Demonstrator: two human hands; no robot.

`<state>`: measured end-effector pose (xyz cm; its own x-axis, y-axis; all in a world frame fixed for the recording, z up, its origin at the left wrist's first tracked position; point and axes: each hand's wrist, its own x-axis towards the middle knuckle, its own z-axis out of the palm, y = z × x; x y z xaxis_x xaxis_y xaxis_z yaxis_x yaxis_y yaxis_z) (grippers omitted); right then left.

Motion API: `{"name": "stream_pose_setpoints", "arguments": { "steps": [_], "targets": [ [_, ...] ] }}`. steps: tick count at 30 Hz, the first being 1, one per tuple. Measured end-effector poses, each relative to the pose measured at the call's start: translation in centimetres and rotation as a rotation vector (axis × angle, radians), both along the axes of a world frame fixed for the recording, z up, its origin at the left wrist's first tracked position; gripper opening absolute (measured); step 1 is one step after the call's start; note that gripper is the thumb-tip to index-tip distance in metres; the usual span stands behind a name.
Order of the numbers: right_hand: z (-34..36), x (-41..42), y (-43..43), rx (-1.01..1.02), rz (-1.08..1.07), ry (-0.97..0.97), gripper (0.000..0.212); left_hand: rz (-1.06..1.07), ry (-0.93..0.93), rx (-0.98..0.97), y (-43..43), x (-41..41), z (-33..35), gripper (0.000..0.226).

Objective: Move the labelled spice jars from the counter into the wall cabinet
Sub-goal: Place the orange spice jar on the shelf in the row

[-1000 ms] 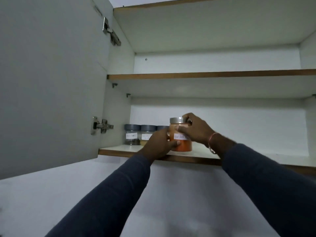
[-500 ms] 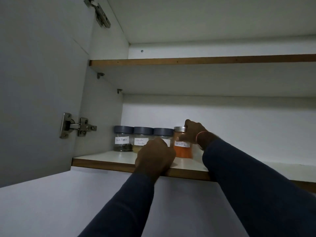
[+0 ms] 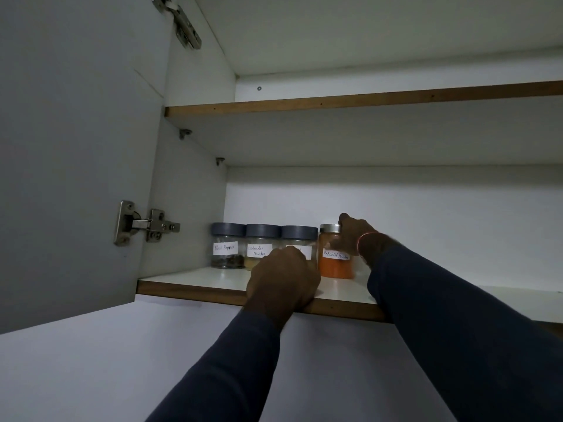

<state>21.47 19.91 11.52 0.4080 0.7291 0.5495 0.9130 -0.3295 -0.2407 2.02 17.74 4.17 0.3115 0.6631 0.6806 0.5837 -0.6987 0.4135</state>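
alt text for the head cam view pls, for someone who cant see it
A person's right hand holds an orange red chilli powder jar at the right end of a row of three dark-lidded spice jars on the bottom shelf of an open wall cabinet. The left hand rests at the shelf's front edge.

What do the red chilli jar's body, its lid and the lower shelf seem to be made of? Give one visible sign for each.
Red chilli jar: clear glass or plastic, as the orange powder shows through; which one is open.
Its lid: probably metal, silvery with a dull sheen.
Lower shelf: likely laminated board, smooth white on top with a brown wood-look front edge.
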Motion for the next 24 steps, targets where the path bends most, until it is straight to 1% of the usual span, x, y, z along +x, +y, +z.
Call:
{"name": "stream_pose_setpoints", "arguments": {
  "steps": [5, 10, 15, 21, 24],
  "targets": [
    [-0.16, -0.15, -0.12, -0.021, -0.006, 0.03, 0.055, 0.002, 0.037, -0.015, -0.1, -0.09, -0.04, 0.03],
    [-0.36, -0.49, -0.04, -0.034, 0.006, 0.129, 0.053, -0.005, 0.033, -0.01, -0.15, -0.16, -0.06, 0.029],
    [-0.4, -0.36, 0.21, -0.031, -0.002, 0.112, 0.049, -0.004, 0.039, -0.01, -0.16, -0.2, 0.0, 0.029],
    [-0.45, -0.14, 0.32, -0.037, 0.003, 0.126, 0.046, 0.003, 0.005, -0.001, -0.12, -0.11, -0.14, 0.031],
    [-0.57, -0.08, 0.44, -0.035, -0.002, 0.144, 0.052, 0.003, 0.009, 0.005, 0.05, -0.15, -0.19, 0.031]
  ]
}}
